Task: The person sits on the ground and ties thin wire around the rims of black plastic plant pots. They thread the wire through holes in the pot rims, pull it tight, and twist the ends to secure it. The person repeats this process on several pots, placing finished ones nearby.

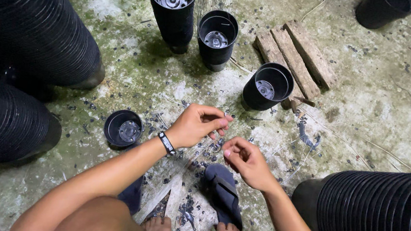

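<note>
Left hand [195, 124] at centre frame, fingers [220, 123] pinched narrow on something thin, seemingly a strand of pale wire or string; too fine to tell for sure. Right hand [247, 160] just beside it, lower and to the right, fingers [229, 153] curled in and nearly touching the left fingertips, apparently nipping the same strand. Strand's long axis hard to read: possibly running down and left from the pinch toward the pale strips [167, 199] on the floor between the feet. Both hands about equally close to it, meeting over the concrete floor [372, 103].

Nearest loose pot: small black plastic pot [124, 128] upright at left of centre, just beside the left wrist with its black wristband [166, 143]. Three more black pots upright in the upper middle, one [268, 86] against the wooden pallet piece [297, 54]. Long nested stacks of black pots lying at far left [26, 17] and at lower right [379, 218]. Dark sandal [225, 195] under the right hand.
</note>
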